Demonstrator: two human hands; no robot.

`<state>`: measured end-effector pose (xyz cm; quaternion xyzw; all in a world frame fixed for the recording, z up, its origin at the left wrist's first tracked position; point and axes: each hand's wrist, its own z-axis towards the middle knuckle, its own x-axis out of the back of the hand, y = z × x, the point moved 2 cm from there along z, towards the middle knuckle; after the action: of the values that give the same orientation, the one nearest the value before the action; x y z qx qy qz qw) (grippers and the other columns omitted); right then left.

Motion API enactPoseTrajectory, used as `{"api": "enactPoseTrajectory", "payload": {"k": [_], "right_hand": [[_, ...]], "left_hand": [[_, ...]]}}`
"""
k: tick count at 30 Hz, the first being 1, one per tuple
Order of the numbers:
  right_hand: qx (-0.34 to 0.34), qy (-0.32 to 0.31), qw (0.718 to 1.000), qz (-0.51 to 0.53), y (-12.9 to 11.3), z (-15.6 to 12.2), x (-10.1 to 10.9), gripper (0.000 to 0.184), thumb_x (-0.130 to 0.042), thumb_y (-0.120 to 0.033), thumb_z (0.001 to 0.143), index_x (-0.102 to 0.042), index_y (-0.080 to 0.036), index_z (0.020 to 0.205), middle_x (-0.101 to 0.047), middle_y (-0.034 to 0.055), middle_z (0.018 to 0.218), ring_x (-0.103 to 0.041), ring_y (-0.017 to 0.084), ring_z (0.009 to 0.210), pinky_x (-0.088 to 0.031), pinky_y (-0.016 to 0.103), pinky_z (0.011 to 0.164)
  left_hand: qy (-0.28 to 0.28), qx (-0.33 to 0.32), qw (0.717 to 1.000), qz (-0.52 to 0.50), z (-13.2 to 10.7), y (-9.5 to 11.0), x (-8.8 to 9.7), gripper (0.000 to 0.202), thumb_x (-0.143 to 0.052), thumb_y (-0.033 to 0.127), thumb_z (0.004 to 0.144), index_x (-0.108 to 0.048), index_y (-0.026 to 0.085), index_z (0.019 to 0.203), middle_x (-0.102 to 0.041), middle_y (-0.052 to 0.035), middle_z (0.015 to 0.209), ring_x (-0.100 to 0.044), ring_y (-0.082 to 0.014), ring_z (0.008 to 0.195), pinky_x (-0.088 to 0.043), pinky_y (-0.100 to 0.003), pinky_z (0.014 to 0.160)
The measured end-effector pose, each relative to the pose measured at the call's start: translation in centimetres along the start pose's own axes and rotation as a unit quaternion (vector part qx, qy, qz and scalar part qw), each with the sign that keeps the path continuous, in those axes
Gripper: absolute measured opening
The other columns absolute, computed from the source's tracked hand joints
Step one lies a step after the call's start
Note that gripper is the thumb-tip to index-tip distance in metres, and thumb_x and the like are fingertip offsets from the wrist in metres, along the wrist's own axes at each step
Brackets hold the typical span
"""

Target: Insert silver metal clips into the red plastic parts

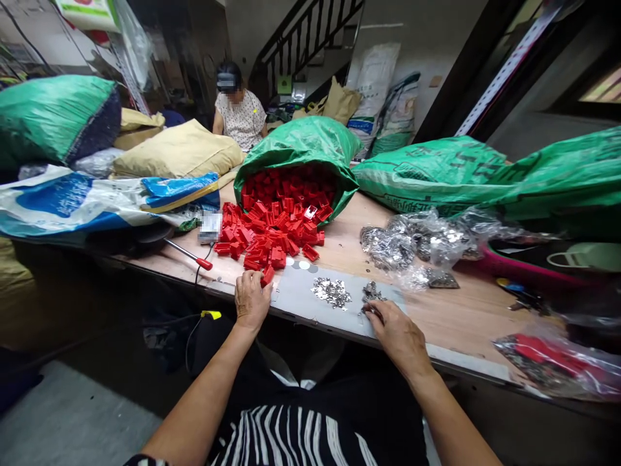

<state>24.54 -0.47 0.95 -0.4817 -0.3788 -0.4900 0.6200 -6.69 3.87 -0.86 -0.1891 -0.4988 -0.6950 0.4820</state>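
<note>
My left hand rests at the front edge of the wooden table, its fingers curled round a small red plastic piece. Just beyond it lies a heap of red plastic pieces that spills out of an open green sack. My right hand is at the table edge too, its fingertips pinched at a small pile of metal parts. A second pile of small metal parts lies on a grey mat between my hands.
Clear bags of metal parts sit right of the heap. More green sacks lie at the back right, blue-white and yellow sacks at the left. A red-handled screwdriver lies near the left. Another person sits at the far end.
</note>
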Motion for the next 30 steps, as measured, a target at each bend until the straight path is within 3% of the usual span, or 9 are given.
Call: {"api": "enactPoseTrajectory", "payload": {"k": [5, 7, 9, 11, 15, 17, 21, 24, 30], "right_hand": [[0.004, 0.006, 1.000, 0.025, 0.1, 0.0, -0.2, 0.014, -0.049, -0.029, 0.088, -0.062, -0.027, 0.094, -0.066, 0.0008, 0.100, -0.064, 0.019, 0.081, -0.046, 0.029, 0.062], [0.008, 0.008, 0.999, 0.033, -0.1, 0.1, -0.2, 0.015, -0.049, -0.029, 0.088, -0.062, -0.026, 0.096, -0.066, 0.0009, 0.100, -0.064, 0.019, 0.083, -0.047, 0.029, 0.063], [0.016, 0.009, 0.999, 0.045, -0.4, 0.2, -0.1, 0.015, -0.049, -0.028, 0.088, -0.061, -0.026, 0.096, -0.066, 0.0014, 0.099, -0.064, 0.019, 0.085, -0.048, 0.029, 0.066], [0.028, 0.007, 0.998, 0.063, -0.8, 0.4, 0.1, 0.014, -0.048, -0.026, 0.089, -0.061, -0.025, 0.094, -0.066, 0.0018, 0.097, -0.064, 0.019, 0.085, -0.048, 0.029, 0.068], [0.048, -0.001, 0.995, 0.088, -1.2, 0.6, 0.5, 0.014, -0.047, -0.023, 0.089, -0.061, -0.025, 0.091, -0.066, 0.0023, 0.094, -0.064, 0.018, 0.084, -0.048, 0.029, 0.070], [0.046, -0.008, 0.995, 0.084, -0.8, 0.5, 0.6, 0.014, -0.047, -0.023, 0.089, -0.061, -0.024, 0.091, -0.067, 0.0021, 0.093, -0.064, 0.019, 0.083, -0.047, 0.029, 0.070], [0.037, -0.015, 0.996, 0.080, 0.2, 0.1, 0.8, 0.017, -0.045, -0.018, 0.088, -0.060, -0.025, 0.092, -0.068, 0.0012, 0.096, -0.065, 0.018, 0.084, -0.047, 0.028, 0.070], [0.023, -0.008, 0.997, 0.072, 0.5, -0.2, 1.0, 0.015, -0.047, -0.019, 0.088, -0.060, -0.025, 0.093, -0.068, 0.0008, 0.098, -0.065, 0.018, 0.084, -0.048, 0.028, 0.068], [0.002, -0.017, 0.999, 0.047, -0.4, -0.7, 1.2, 0.014, -0.051, -0.021, 0.088, -0.061, -0.025, 0.098, -0.066, 0.0004, 0.104, -0.065, 0.019, 0.089, -0.049, 0.030, 0.072]], "left_hand": [[0.001, -0.023, 0.998, -0.053, -0.7, 0.4, 0.6, 0.002, -0.057, 0.019, 0.082, -0.057, 0.021, 0.083, -0.061, -0.0105, 0.101, -0.055, -0.0272, 0.100, -0.041, -0.041, 0.093], [-0.001, -0.007, 0.990, -0.138, -1.2, 0.8, 1.2, 0.003, -0.059, 0.020, 0.081, -0.056, 0.022, 0.082, -0.063, -0.0099, 0.101, -0.056, -0.0267, 0.102, -0.042, -0.040, 0.092], [-0.033, 0.050, 0.964, -0.257, -1.9, 1.3, 1.7, 0.008, -0.063, 0.022, 0.078, -0.056, 0.022, 0.079, -0.064, -0.0080, 0.102, -0.059, -0.0251, 0.097, -0.045, -0.038, 0.087], [-0.102, 0.130, 0.904, -0.395, -2.8, 2.1, 2.0, 0.013, -0.067, 0.024, 0.074, -0.055, 0.021, 0.078, -0.065, -0.0061, 0.105, -0.062, -0.0217, 0.091, -0.047, -0.035, 0.082], [-0.211, 0.240, 0.727, -0.608, -4.9, 3.9, 2.6, 0.023, -0.074, 0.022, 0.069, -0.052, 0.018, 0.077, -0.066, -0.0062, 0.109, -0.065, -0.0195, 0.093, -0.050, -0.030, 0.079], [-0.240, 0.273, 0.674, -0.643, -5.8, 4.5, 2.9, 0.025, -0.076, 0.018, 0.067, -0.053, 0.017, 0.078, -0.067, -0.0060, 0.106, -0.065, -0.0182, 0.093, -0.050, -0.028, 0.078], [-0.270, 0.306, 0.605, -0.684, -6.7, 5.2, 3.0, 0.025, -0.076, 0.013, 0.067, -0.055, 0.017, 0.079, -0.068, -0.0029, 0.091, -0.065, -0.0151, 0.089, -0.050, -0.025, 0.078], [-0.278, 0.314, 0.585, -0.694, -6.9, 5.6, 2.9, 0.025, -0.077, 0.013, 0.067, -0.055, 0.016, 0.078, -0.068, -0.0019, 0.088, -0.066, -0.0144, 0.089, -0.050, -0.022, 0.077], [-0.269, 0.283, 0.646, -0.656, -7.2, 5.8, 2.6, 0.025, -0.078, 0.020, 0.069, -0.054, 0.015, 0.074, -0.069, -0.0001, 0.078, -0.067, -0.0109, 0.077, -0.049, -0.018, 0.069]]}}
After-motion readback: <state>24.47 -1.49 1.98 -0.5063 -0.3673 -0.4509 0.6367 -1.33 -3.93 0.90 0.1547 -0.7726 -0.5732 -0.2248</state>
